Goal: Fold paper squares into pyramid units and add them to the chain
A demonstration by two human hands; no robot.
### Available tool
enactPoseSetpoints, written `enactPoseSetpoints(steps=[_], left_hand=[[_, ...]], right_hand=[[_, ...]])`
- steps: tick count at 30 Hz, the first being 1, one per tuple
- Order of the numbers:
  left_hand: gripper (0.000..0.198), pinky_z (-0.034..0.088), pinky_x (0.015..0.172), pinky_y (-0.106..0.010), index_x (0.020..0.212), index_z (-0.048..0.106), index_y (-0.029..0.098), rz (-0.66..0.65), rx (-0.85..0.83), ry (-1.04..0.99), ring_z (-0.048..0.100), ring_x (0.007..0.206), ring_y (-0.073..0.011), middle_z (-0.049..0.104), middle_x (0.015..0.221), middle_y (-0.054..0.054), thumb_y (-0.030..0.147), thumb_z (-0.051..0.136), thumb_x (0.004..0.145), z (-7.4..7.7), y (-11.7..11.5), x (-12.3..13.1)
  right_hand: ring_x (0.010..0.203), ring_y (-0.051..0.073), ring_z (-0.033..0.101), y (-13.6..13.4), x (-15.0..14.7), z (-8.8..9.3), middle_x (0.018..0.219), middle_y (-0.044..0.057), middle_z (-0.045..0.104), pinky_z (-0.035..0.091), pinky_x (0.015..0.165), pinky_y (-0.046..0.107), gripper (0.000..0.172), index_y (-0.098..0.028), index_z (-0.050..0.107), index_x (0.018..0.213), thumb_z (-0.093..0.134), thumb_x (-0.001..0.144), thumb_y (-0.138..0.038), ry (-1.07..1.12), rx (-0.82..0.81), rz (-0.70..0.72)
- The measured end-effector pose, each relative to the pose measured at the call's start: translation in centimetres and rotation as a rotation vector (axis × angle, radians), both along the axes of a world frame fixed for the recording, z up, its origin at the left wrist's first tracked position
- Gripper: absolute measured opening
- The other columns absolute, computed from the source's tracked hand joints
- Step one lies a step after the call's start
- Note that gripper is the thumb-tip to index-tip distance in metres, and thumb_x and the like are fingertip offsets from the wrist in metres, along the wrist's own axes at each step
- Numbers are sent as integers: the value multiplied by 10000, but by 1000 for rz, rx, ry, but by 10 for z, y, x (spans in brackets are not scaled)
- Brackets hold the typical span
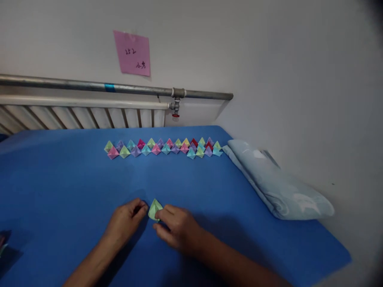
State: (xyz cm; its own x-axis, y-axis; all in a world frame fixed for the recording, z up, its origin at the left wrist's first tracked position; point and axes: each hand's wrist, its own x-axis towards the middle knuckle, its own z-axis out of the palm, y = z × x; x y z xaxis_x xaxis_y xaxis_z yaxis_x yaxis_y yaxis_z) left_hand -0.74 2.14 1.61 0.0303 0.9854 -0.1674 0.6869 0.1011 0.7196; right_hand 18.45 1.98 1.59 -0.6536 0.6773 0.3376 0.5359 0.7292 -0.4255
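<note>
A light green piece of folded origami paper (pixel 154 207) comes to a point at its top, just above the blue surface (pixel 89 179). Fingers of my right hand (pixel 179 227) close on its lower right side and cover part of it. Just left of the paper is my left hand (pixel 127 217), its thumb and forefinger pinched together. I see nothing between them, and a narrow gap separates their tips from the paper. Farther back lie rows of small folded paper pieces (pixel 156 149) in pink, purple, blue, green, yellow and red, set close together.
A folded pale blue patterned cloth (pixel 278 183) lies along the right edge by the wall. Behind the surface are a white radiator (pixel 98 117) and a metal pipe (pixel 143 88) with a red-handled valve (pixel 176 115). A pink note (pixel 133 54) hangs above. Dark, unclear items (pixel 2 245) sit at far left.
</note>
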Motion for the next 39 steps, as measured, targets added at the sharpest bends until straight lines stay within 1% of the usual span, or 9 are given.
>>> enactPoseSetpoints(steps=[4, 7, 10, 13, 16, 20, 23, 29, 39], left_hand=[[320, 399, 515, -238, 725, 617, 202, 22, -7, -20, 518, 527, -150, 573, 570, 12, 453, 428, 783, -2, -1, 0], [317, 375, 474, -227, 721, 618, 212, 28, -11, -19, 503, 492, -147, 523, 511, 29, 456, 428, 789, -4, -1, 0], [315, 359, 451, -224, 727, 625, 218, 40, -15, -20, 496, 475, -149, 499, 487, 32, 455, 429, 794, -4, -1, 0], [304, 356, 452, -222, 717, 620, 222, 41, 5, -24, 491, 478, -144, 512, 494, 29, 450, 435, 798, -2, -1, 1], [301, 361, 474, -225, 681, 604, 224, 25, 29, -8, 505, 501, -143, 550, 522, 23, 442, 430, 795, -2, 0, 1], [328, 412, 562, -252, 693, 605, 218, -10, 37, 12, 561, 562, -155, 614, 597, 9, 447, 398, 803, -7, 1, -1], [343, 440, 628, -272, 718, 616, 216, -20, 33, -2, 611, 642, -175, 665, 683, -8, 454, 389, 816, -11, 1, -2], [328, 442, 610, -270, 704, 619, 234, 2, 46, -19, 614, 625, -178, 676, 676, 1, 469, 417, 812, -11, 0, -1], [320, 452, 620, -265, 699, 618, 241, -4, 60, -15, 621, 635, -174, 674, 689, 0, 460, 411, 805, -10, 1, -1]], right_hand=[[650, 135, 551, 3, -2, -8, 724, 17, 585, 425, 616, 237, 144, -186, 602, 808, 493, 902, -180, 30, 35, 12], [667, 136, 564, 4, 2, -10, 734, 23, 599, 443, 641, 236, 163, -187, 599, 826, 469, 924, -198, 66, 25, 19], [721, 147, 588, 16, 12, -8, 775, 38, 627, 458, 685, 245, 167, -186, 609, 876, 458, 941, -213, 129, 27, -55], [740, 150, 596, 45, 28, -7, 792, 44, 633, 462, 709, 249, 157, -185, 614, 877, 469, 934, -206, 225, 47, -246], [770, 160, 604, 88, 39, -8, 818, 46, 642, 468, 736, 264, 157, -194, 612, 863, 464, 918, -188, 231, 86, -409], [785, 179, 598, 137, 45, -14, 827, 59, 639, 466, 757, 288, 174, -189, 605, 847, 440, 895, -160, 158, 122, -451], [794, 190, 593, 157, 47, -20, 845, 73, 639, 462, 763, 299, 170, -181, 604, 851, 439, 893, -167, 130, 125, -463], [808, 188, 593, 171, 54, -25, 849, 70, 640, 458, 764, 294, 181, -186, 605, 844, 432, 892, -166, 91, 124, -484], [822, 209, 604, 181, 53, -24, 873, 90, 652, 466, 763, 315, 198, -184, 617, 869, 422, 899, -176, 79, 132, -507]])
